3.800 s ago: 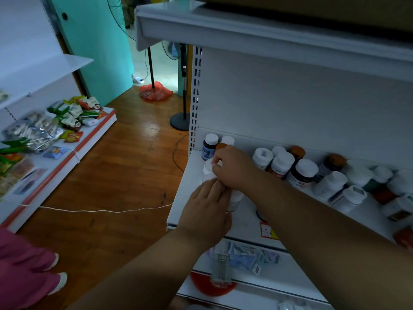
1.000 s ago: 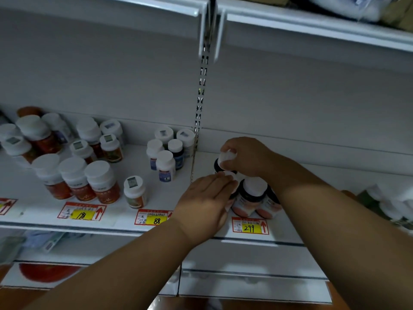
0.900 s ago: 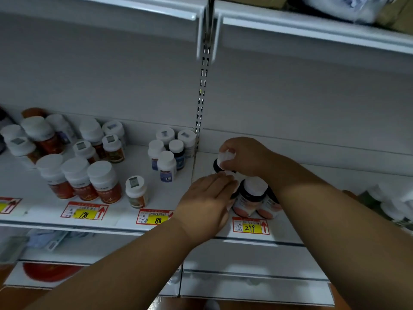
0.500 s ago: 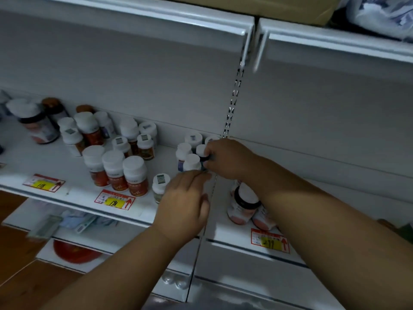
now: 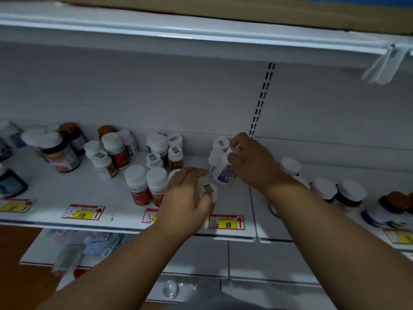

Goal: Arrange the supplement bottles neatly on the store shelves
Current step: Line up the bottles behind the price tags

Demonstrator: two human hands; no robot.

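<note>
Supplement bottles with white caps stand in loose groups on a white store shelf (image 5: 116,198). My right hand (image 5: 252,162) grips a small white bottle with a blue label (image 5: 221,172), tilted, beside two more white-capped bottles (image 5: 220,145) near the back wall. My left hand (image 5: 187,195) holds a small white-capped bottle (image 5: 210,190) near the shelf's front edge, above the 88 price tag (image 5: 226,222). Two orange-labelled bottles (image 5: 145,186) stand just left of that hand.
Dark and orange bottles crowd the shelf's left part (image 5: 60,151). More white-capped dark bottles (image 5: 335,191) line the right shelf section behind my right forearm. An upper shelf (image 5: 201,34) hangs overhead. A lower shelf with packets (image 5: 89,245) sits below.
Both hands have left the dark bottles on the right shelf section and moved left to the small bottles above the 88 tag. My right hand now holds a blue-labelled bottle.
</note>
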